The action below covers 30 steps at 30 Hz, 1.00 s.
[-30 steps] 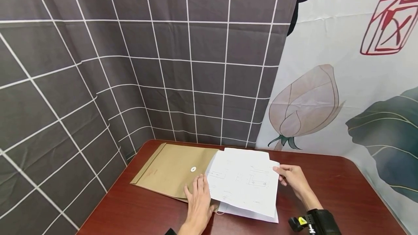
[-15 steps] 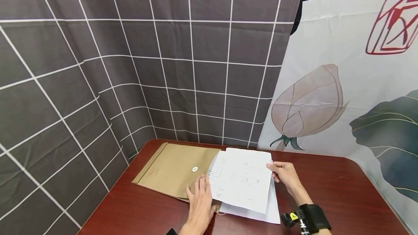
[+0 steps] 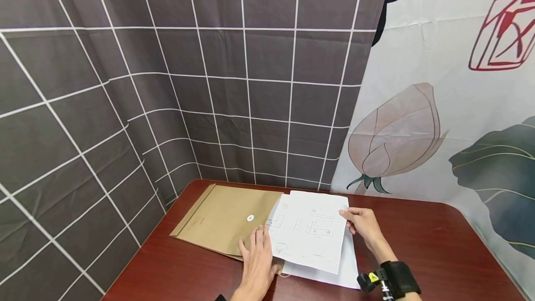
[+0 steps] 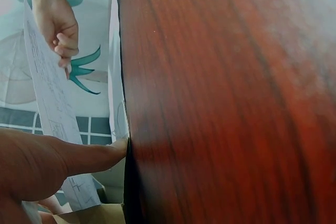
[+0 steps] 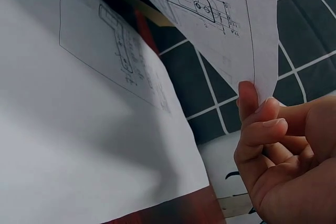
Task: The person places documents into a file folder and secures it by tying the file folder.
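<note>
My right hand [image 3: 362,225] pinches the right edge of a white sheet with line drawings [image 3: 307,233] between thumb and fingers. That sheet is raised and tilted above other white paper [image 3: 349,264]; in the right wrist view its corner [image 5: 260,72] is between the fingertips. My left hand [image 3: 257,259] holds the mouth of a brown document envelope [image 3: 221,217], fingers on its upper side. The left wrist view shows the thumb [image 4: 94,156] at the envelope's edge. The sheets' left part lies by the envelope's mouth; how far they reach inside is hidden.
Everything lies on a reddish-brown table [image 3: 418,240] with rounded far corners. Behind it hang a dark grid-patterned cloth [image 3: 234,92] and a white cloth with a flower print [image 3: 393,134]. The envelope has a white button [image 3: 250,218] and a thin string [image 3: 284,275].
My right hand has moved slightly left, drawing the top sheet's right edge left and uncovering more of the paper beneath. My left hand has stayed at the envelope's mouth.
</note>
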Available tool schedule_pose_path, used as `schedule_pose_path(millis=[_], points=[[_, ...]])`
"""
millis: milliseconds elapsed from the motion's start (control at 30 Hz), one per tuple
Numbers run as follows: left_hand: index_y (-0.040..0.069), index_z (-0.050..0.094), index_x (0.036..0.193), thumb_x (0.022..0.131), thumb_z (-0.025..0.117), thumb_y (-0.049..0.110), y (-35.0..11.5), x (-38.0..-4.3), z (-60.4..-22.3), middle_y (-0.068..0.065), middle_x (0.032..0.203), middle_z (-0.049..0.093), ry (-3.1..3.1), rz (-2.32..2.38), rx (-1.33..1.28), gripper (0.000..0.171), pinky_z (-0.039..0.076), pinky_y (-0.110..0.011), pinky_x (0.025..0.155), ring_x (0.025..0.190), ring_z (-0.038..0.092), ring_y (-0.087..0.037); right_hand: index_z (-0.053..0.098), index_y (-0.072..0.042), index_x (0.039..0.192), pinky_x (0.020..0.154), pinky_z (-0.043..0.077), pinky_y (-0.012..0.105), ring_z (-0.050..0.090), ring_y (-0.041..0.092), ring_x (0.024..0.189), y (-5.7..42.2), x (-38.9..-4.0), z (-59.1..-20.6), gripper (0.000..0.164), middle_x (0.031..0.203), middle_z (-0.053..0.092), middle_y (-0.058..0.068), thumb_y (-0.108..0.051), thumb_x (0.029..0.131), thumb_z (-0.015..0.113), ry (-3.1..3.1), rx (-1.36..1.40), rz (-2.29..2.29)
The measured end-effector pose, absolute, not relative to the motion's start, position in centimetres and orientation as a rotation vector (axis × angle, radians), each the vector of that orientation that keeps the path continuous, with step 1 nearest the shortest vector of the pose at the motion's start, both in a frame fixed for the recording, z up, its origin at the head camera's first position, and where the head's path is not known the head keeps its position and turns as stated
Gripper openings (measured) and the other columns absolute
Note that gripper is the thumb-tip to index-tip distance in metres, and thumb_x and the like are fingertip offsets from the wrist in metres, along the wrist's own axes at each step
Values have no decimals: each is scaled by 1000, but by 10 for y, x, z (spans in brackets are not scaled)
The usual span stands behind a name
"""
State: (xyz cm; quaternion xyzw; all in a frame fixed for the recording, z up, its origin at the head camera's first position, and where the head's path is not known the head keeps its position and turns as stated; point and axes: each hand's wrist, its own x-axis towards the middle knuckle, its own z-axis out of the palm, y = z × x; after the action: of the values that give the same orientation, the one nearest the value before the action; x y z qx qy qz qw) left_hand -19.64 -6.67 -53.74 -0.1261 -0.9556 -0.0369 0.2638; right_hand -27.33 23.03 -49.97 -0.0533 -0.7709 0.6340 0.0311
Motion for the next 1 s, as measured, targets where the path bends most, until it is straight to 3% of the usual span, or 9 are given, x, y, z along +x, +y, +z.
schedule_pose_path(millis=[633,1000], points=[[-8,42,137,48,93,35,-68,-196,-538,-19,131,46,-2561,-113,-351,111,30,-66,92,121,41,-34,63,8,104,47,39,24,46,13,51,216,-281,-500,24,60,51,6,-13,92,64,-2393,-153,1894],[-8,43,137,49,92,36,-69,-195,-538,-18,131,46,-2566,-110,-359,109,29,-66,93,122,40,-33,64,6,94,46,36,23,43,13,51,209,-286,-500,20,58,47,5,-14,92,64,-2408,-114,1868]])
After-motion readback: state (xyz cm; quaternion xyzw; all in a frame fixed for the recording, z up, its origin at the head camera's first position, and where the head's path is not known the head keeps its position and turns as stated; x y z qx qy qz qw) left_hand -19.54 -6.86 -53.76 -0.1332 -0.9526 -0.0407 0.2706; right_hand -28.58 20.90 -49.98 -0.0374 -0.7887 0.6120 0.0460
